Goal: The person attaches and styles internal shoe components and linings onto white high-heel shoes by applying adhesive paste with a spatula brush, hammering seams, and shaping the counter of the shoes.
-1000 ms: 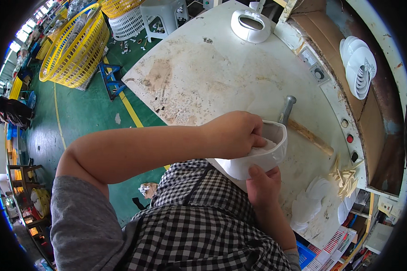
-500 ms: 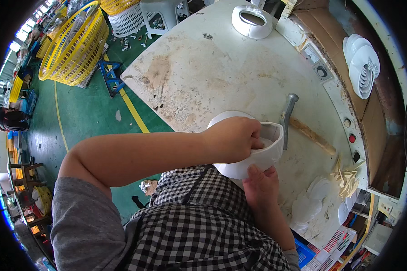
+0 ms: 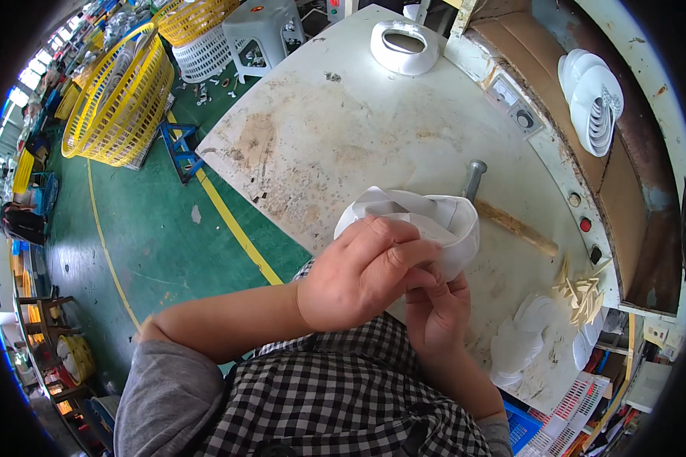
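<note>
A white hollow piece [image 3: 461,221], curved like a shell with a wide opening, is held above the near edge of the table. My left hand [image 3: 366,266] reaches across its near left side, fingers bent and pinched at the near rim. Close beneath those fingertips, my right hand [image 3: 438,312] is closed on the same rim, thumb uppermost. The two hands' fingertips meet or nearly meet, and what exactly lies between them is hidden. Just beyond the piece rests a hammer [image 3: 514,227] with a grey metal head and a wooden handle.
A similar white piece [image 3: 404,62] stands at the table's [image 3: 335,114] far end. Thin white sheets [image 3: 522,343] and pale wooden strips [image 3: 581,297] lie at the right. Stacked white curved pieces [image 3: 591,99] sit on the side shelf. Yellow baskets [image 3: 122,107] stand on the floor, left.
My left hand has come out of the piece's opening to its near rim, with the elbow lower. The piece has turned somewhat, showing a raised far edge. My right hand stays at its near side.
</note>
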A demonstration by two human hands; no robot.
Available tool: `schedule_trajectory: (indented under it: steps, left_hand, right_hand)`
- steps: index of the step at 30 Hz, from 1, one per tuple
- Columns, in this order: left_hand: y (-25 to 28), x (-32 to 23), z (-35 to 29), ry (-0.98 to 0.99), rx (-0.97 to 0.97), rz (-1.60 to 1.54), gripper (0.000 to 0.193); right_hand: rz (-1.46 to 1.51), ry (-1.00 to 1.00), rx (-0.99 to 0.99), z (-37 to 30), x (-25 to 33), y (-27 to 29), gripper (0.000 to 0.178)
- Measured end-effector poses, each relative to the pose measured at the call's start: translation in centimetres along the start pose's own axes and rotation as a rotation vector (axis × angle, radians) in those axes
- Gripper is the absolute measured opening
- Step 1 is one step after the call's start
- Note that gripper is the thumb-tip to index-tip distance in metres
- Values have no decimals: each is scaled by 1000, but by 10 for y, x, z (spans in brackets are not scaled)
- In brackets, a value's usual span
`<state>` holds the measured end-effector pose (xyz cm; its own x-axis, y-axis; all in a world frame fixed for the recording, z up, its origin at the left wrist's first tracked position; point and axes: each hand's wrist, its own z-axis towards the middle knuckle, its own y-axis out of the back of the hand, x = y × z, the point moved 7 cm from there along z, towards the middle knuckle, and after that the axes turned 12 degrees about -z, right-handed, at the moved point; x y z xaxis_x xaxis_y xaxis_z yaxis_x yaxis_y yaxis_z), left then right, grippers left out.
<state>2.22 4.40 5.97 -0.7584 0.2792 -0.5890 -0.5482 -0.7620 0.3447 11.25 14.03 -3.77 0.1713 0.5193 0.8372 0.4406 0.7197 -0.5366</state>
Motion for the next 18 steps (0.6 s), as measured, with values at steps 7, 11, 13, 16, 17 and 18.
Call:
schedule_trajectory:
  steps: [7,11,13,16,17,18]
  left_hand:
    - [8,-4,-10,61,1,119,41]
    - [8,-2,-17,84,58,111,37]
    - [2,2,-21,121,140,106,32]
    - [-2,15,-30,209,269,72,28]
    - [-1,16,-34,213,272,67,28]
    - [-3,16,-39,199,307,44,28]
  right_hand:
    - [145,-11,96,-8,-1,-13,38]
    - [18,-16,86,-12,-10,-5,41]
    - [-140,27,74,-13,-13,1,38]
    - [-387,-78,5,-15,-16,10,35]
    - [-387,-82,0,-16,-14,10,35]
    - [-454,-152,-8,-19,-16,11,35]
